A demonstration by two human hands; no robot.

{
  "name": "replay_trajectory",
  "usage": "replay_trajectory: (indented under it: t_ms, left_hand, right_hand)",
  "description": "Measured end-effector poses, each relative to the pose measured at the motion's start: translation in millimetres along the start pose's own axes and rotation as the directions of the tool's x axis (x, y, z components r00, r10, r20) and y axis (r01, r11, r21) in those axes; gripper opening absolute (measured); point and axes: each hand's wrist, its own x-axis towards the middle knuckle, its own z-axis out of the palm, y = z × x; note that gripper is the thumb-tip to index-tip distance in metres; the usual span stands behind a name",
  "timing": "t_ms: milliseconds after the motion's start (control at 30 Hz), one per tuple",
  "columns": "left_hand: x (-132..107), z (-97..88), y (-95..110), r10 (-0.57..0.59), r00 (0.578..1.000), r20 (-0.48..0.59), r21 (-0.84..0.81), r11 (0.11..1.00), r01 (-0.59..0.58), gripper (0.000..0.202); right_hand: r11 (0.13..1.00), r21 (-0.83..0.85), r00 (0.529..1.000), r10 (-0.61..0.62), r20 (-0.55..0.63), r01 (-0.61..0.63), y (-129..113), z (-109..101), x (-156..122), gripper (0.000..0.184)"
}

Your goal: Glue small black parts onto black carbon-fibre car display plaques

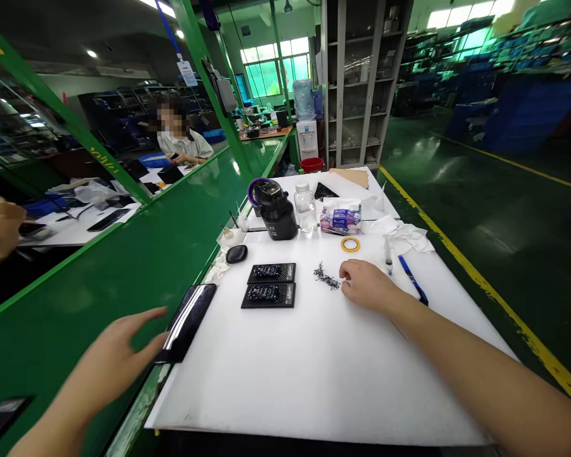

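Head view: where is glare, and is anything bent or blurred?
Head view: glare streaks the glossy black phone beside the left hand; far windows are overexposed; the green posts lean strongly outward from wide-angle distortion; the white table is evenly lit, and the right hand is sharp.

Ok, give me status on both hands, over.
Left hand open, reaching at black phone. Right hand resting beside small black parts. Two black trays between, untouched.
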Motion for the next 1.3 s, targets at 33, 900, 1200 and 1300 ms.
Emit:
replay_trajectory:
  t_ms: [33,900,1200,1300]
  left_hand:
    - [11.7,11.2,21.3,0.103,0.993,0.059,0.009,0.995,-0.104,0.057]
    - [68.9,72.3,121.0,0.387,0.883,0.266,-0.113,0.922,-0.370,0.059]
    - [49.9,48.5,146.9,0.363,0.817,0.449,-0.072,0.926,-0.371,0.043]
    - [25.3,44.1,156.5,0.418,0.758,0.501,-0.100,0.898,-0.429,0.039]
  right_hand:
    - [1.000,0.008,1.000,0.016,0.017,-0.016,1.3,1.9,0.9,0.013]
    - [0.999,0.028,0.991,0.035,0.130,-0.039,0.3,-4.2,5.3,0.028]
    - [0.956,0.293,0.999,-0.016,-0.048,0.030,7.7,3.8,3.9,0.009]
    - [0.907,0.412,0.992,-0.045,-0.115,0.089,2.5,-0.3,0.5,0.019]
